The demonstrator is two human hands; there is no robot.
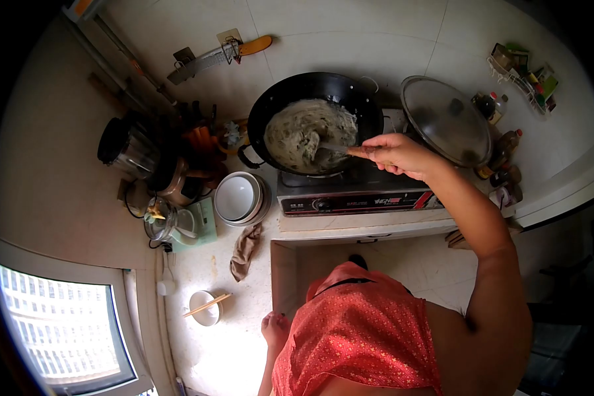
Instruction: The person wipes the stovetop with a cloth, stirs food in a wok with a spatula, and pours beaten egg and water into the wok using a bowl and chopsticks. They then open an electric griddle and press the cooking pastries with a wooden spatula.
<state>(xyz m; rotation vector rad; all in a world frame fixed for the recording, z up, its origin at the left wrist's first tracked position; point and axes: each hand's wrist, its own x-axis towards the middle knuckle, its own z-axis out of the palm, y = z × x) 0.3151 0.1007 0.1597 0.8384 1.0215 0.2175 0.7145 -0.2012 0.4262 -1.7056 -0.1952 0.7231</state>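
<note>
Spatula (336,148) in right hand (400,155)

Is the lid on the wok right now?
No, the lid sits beside the wok, whose pale mixture lies uncovered with the right hand's spatula in it.

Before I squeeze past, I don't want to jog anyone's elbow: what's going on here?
Someone is at the stove, their right hand gripping a spatula whose far end is in the pale, dark-flecked mix in the wok. Their left hand is down by the counter edge; I can't tell if it holds anything. The lid is off, to the right of the wok. Chopsticks lie across a bowl on the left.
</note>
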